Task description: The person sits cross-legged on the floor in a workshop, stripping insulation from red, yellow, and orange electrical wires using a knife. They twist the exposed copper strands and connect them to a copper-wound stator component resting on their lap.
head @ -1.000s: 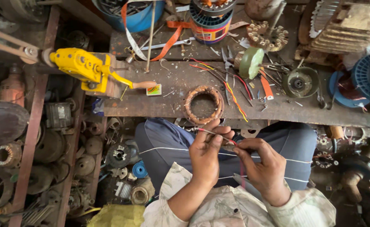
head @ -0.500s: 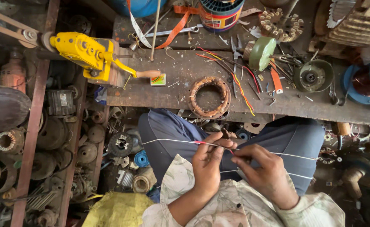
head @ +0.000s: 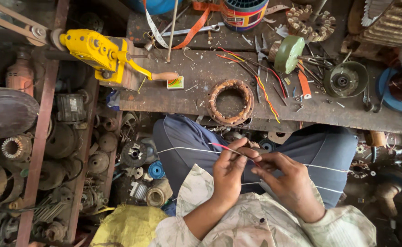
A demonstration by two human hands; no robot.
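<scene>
Pinching a thin white wire (head: pixel 187 149) with a red sleeve end (head: pixel 224 147) over the lap, both hands closed on it: left hand (head: pixel 228 174) steadies, right hand (head: pixel 292 180) works it, copper-wound stator ring (head: pixel 230 101) waiting on the wooden desk (head: pixel 187 87).

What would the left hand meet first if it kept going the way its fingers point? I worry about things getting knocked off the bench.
The left hand points up-frame toward the bench. First in that line looks like the copper-wound stator ring at the bench edge, though depth is unclear; the bench may sit higher.
</scene>
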